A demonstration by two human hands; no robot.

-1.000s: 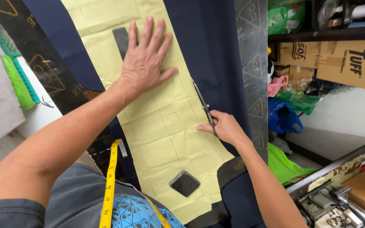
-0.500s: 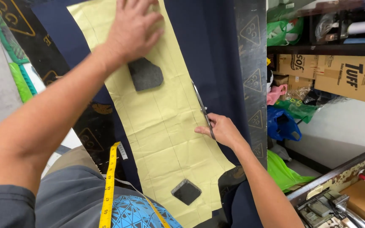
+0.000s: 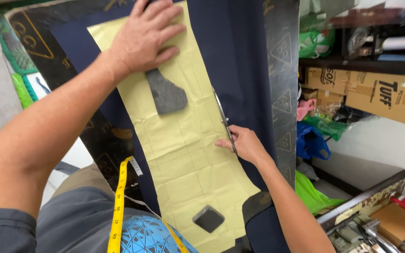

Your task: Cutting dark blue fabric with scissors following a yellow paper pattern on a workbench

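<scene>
A yellow cloth measuring tape (image 3: pixel 118 211) hangs round the person's neck, closest to me. Just past it, a small dark square weight (image 3: pixel 208 218) sits on the long pale yellow paper pattern (image 3: pixel 183 154), at 6 o'clock on the paper. The paper lies on a wide navy blue cloth (image 3: pixel 240 56) over a black table with gold marks (image 3: pixel 282 56).

The right hand (image 3: pixel 242 143) is curled around a pair of thin metal scissors (image 3: pixel 223 117), at 3 o'clock on the paper's edge. Farther off, at 12 o'clock, the left hand (image 3: pixel 144 35) lies flat with fingers spread, pressing the paper down just above a flat grey stone weight (image 3: pixel 166 93).

I think the paper could slip if the flat hand lifts, and then the cut would go crooked. The blades could also nip the paper's edge.

Far away at 3 o'clock are brown cardboard boxes (image 3: pixel 376 93) and green plastic bags (image 3: pixel 315 44) on shelves.
</scene>
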